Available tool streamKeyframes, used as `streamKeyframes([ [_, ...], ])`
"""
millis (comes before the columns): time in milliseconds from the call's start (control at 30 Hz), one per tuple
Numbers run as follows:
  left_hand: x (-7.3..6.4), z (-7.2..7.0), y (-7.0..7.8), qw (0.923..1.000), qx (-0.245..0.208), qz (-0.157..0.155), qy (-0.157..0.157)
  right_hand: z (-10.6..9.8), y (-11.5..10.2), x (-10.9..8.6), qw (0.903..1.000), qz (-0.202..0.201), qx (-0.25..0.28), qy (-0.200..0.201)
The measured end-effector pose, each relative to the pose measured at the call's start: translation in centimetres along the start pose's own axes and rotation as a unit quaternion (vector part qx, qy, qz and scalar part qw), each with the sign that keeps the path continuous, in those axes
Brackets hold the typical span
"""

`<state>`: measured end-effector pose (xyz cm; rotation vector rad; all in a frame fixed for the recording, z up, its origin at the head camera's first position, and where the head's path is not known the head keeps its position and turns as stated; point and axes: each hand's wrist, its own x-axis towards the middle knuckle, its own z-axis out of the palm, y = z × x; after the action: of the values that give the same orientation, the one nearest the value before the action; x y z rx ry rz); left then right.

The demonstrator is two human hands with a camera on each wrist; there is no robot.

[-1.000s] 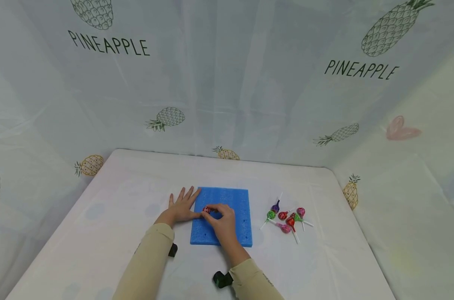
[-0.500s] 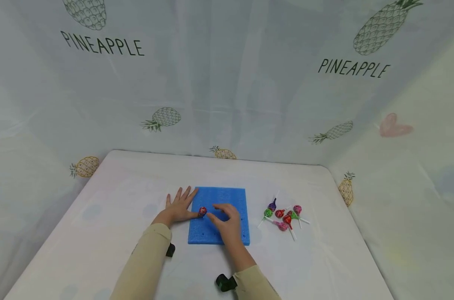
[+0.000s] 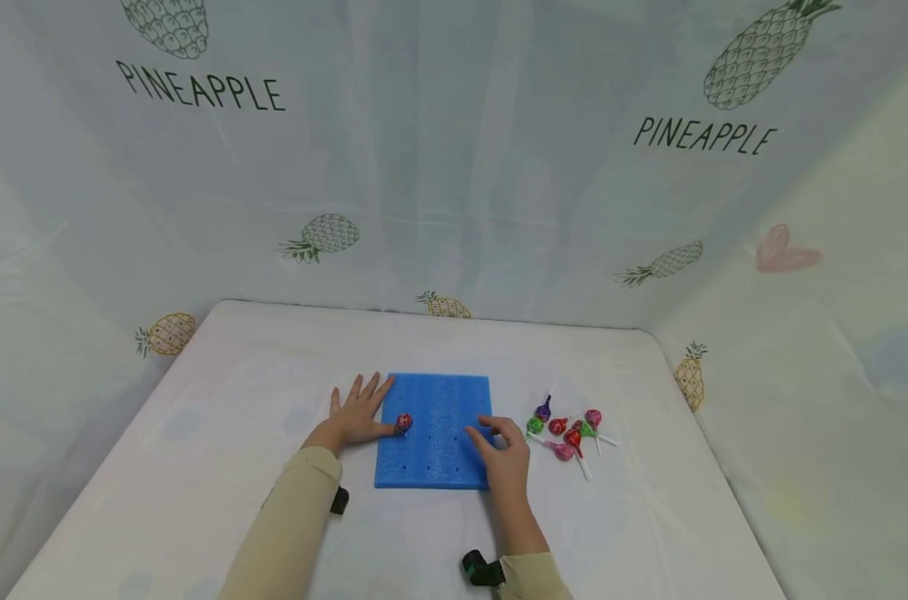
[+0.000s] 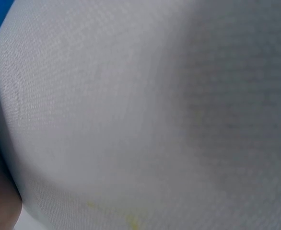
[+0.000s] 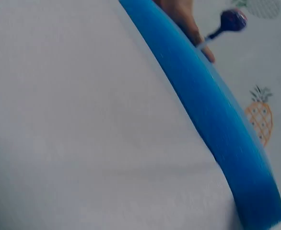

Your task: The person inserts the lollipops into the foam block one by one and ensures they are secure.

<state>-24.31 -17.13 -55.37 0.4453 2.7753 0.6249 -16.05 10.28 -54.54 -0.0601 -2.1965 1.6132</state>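
A blue foam board (image 3: 442,400) with small holes lies on the table. One red-wrapped lollipop (image 3: 403,422) stands at its left side; in the right wrist view the stick of this lollipop (image 5: 232,20) rises from the blue foam. My left hand (image 3: 357,417) rests with spread fingers along the board's left edge, its thumb close beside the lollipop. Over the board's right edge is my right hand (image 3: 508,461), thumb and index finger apart and nothing between them. The left wrist view is filled mostly by pale cloth.
Right of the board lies a loose group of several wrapped lollipops, among them a purple lollipop (image 3: 543,411), a green lollipop (image 3: 534,425) and a pink lollipop (image 3: 564,451). A white cloth with faint spots covers the table (image 3: 258,358). Behind hangs a pineapple-print curtain (image 3: 438,167).
My right hand has let go of the red lollipop, which now stands in the board, and has moved right toward the loose lollipops. The left hand keeps its place at the board.
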Motion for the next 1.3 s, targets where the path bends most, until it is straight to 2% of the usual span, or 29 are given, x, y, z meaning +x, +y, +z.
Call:
streamKeyframes([
  [333,0.2,0.3,-0.5,1.0000,0.007,-0.003,0.001,-3.0,1.6,0.7,0.9935,0.084,-0.045,0.061],
  [533,0.3,0.5,-0.6,1.0000,-0.004,-0.004,0.002,-4.3,2.7,1.2,0.9906,0.079,-0.075,0.083],
  [633,0.2,0.5,-0.5,1.0000,-0.004,-0.001,0.006,-4.9,2.9,1.4,0.9890,0.090,-0.083,0.083],
  [800,-0.4,-0.1,0.3,0.9999,-0.014,0.002,0.007,-5.5,3.1,1.7,0.9836,0.135,-0.098,0.069],
  [933,-0.8,-0.5,0.7,0.9999,-0.015,0.002,0.003,-5.8,3.5,2.1,0.9822,0.137,-0.113,0.061],
  [1133,-0.6,-0.1,0.3,1.0000,-0.005,0.000,0.005,-5.9,3.6,2.4,0.9787,0.153,-0.128,0.049],
  [1300,-0.9,-0.8,1.0,1.0000,-0.009,0.000,-0.003,-5.8,3.6,2.6,0.9771,0.157,-0.139,0.038],
])
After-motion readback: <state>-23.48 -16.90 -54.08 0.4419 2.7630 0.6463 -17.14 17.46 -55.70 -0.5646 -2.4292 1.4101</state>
